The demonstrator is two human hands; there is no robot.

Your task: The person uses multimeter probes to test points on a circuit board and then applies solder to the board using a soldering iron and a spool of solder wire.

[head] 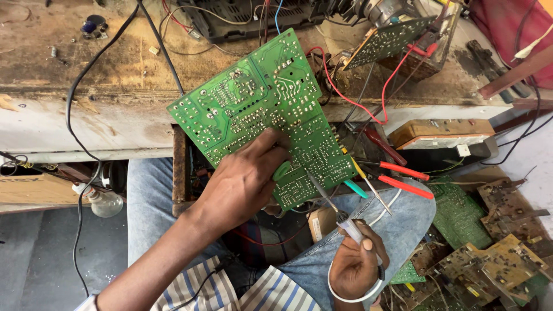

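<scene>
A large green circuit board lies solder side up, tilted, over my lap and the bench edge. My left hand grips its lower edge, thumb and fingers pressed on the board. My right hand holds a soldering iron by its grey handle. The iron's thin metal tip touches the board near its lower right part. A white cord loops from the iron's handle under my right wrist.
A worn wooden bench carries black cables and a dark chassis. A second green board stands upper right with red wires. Red-handled pliers lie at right. Scrap boards pile at lower right. A clear bottle sits left.
</scene>
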